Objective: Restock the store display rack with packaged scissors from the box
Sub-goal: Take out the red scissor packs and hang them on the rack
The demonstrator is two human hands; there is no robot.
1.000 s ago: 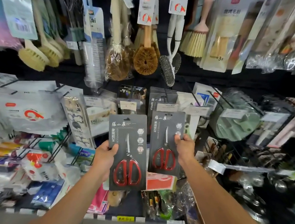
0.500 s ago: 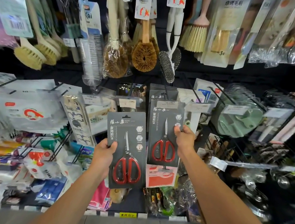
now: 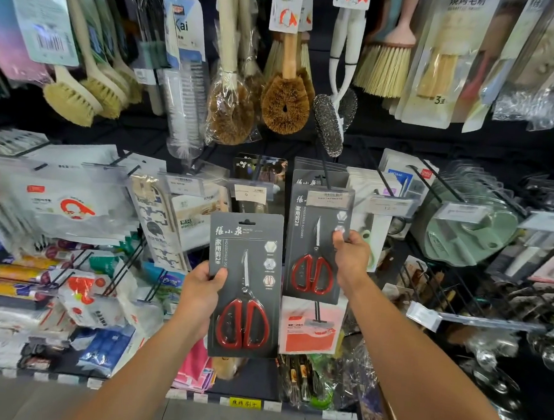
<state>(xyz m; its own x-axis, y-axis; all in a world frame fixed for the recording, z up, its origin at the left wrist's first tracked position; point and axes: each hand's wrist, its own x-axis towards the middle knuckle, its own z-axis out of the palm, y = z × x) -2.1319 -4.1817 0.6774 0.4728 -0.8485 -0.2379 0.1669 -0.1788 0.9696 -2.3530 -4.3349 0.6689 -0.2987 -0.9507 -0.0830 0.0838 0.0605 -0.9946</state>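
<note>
Pinched at its left edge by the left grip (image 3: pixel 201 290), thumb on the front and fingers hidden behind, one scissors pack (image 3: pixel 244 287) is held upright below and left of the scissors price tag (image 3: pixel 329 199). A second scissors pack (image 3: pixel 312 245) is pinched at its right edge by the right grip (image 3: pixel 351 255), directly beneath that tag. Its top edge is covered by the tag, so it cannot be told whether it is hooked on the peg. One pair of red-handled scissors is sealed on each dark card. "張小泉", "家用剪2#" and "HOUSEHOLD SCISSORS" can be read there, though the English line on the left pack is partly cut off by the scissors. More dark cards (image 3: pixel 318 175) are stacked just behind the tag.

A tag marked "9" (image 3: pixel 249 194) is seen just left of the scissors price tag, and one marked "12" (image 3: pixel 389 206) just right of it. The small print on all three is too fine to read. Far above and to the left, "Kai" is printed on a blue and white card (image 3: pixel 184 27). Above and to the right, "烧烤毛刷" and "3" are printed on a clear brush packet (image 3: pixel 443 57). A round brown brush (image 3: pixel 286 101) is hung above and slightly left of the tag. Far below it, the writing on a yellow shelf label (image 3: pixel 244 403) is blurred. Both forearms are cut off by the lower edge.
</note>
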